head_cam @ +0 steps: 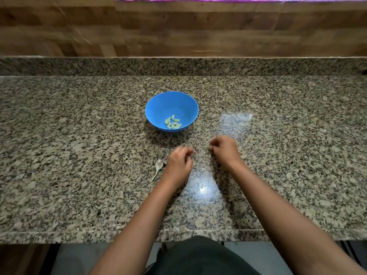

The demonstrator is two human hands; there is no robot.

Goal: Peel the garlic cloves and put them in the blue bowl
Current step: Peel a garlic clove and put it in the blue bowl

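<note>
A blue bowl point(156, 108) stands on the granite counter point(79, 155) and holds several peeled pale cloves point(172, 122). Nearer me, my right hand point(224, 149) pinches a small garlic clove point(209, 148) at its fingertips. My left hand point(178, 163) hovers a little to the left with its fingers curled; I cannot tell whether a scrap of skin is between them. The two hands are apart, both blurred. A garlic remnant with a dry stem point(158, 167) lies on the counter just left of my left hand.
The counter's raised granite backsplash point(178, 66) runs along the far side, with a wooden wall point(178, 30) above it. The counter's front edge point(99, 235) lies close to my body. A bright glare patch point(202, 187) sits between my forearms.
</note>
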